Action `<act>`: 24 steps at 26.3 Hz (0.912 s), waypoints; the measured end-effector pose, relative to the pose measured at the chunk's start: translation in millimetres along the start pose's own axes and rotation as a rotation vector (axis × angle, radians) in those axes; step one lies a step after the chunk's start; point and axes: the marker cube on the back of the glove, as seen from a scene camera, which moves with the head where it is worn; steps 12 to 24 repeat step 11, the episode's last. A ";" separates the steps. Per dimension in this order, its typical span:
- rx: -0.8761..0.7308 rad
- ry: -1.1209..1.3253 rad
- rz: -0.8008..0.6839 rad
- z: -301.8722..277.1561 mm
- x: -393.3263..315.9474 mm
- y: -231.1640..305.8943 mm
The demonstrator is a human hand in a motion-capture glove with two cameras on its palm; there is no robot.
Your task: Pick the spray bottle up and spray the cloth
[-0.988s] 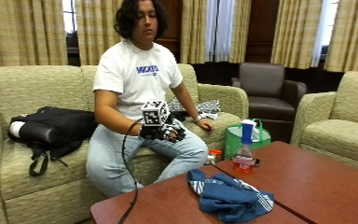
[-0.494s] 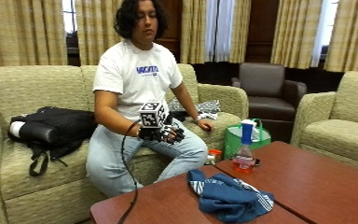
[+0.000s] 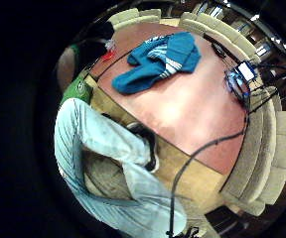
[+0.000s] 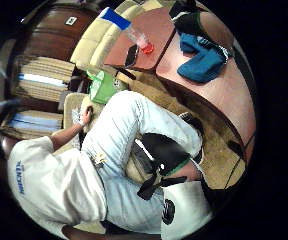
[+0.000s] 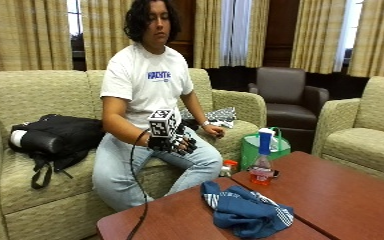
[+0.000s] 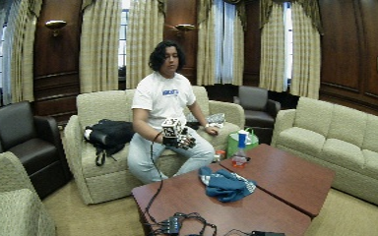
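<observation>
A person sits on a beige sofa behind a low wooden bench. The gloved right hand hangs above the person's lap, well apart from the bench, and it touches nothing. Its fingers are loosely curled and relaxed, and they have hold of nothing. The bare left hand rests on the sofa seat beside the person's thigh. The spray bottle stands upright near the bench edge that faces the sofa; it has a blue and white head and a little red liquid at the bottom. The blue cloth with white stripes lies crumpled on the bench, near the same edge, beside the bottle but apart from it. A green bag stands on the floor between the sofa and the bench, just behind the bottle in the outside view. A black backpack lies on the sofa seat at the person's right side. In the wide outside view a bundle of black cables lies at the bench corner farthest from the sofa.
</observation>
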 end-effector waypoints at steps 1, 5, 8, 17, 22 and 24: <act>0.000 0.000 0.003 2.4 -3.7 2.7; -0.006 0.008 0.009 5.7 -8.0 7.5; -0.013 0.016 0.016 5.2 -7.4 7.8; -0.017 0.014 0.026 4.6 -7.3 7.6; -0.017 0.014 0.026 4.6 -7.3 7.6; -0.017 0.014 0.026 4.6 -7.3 7.6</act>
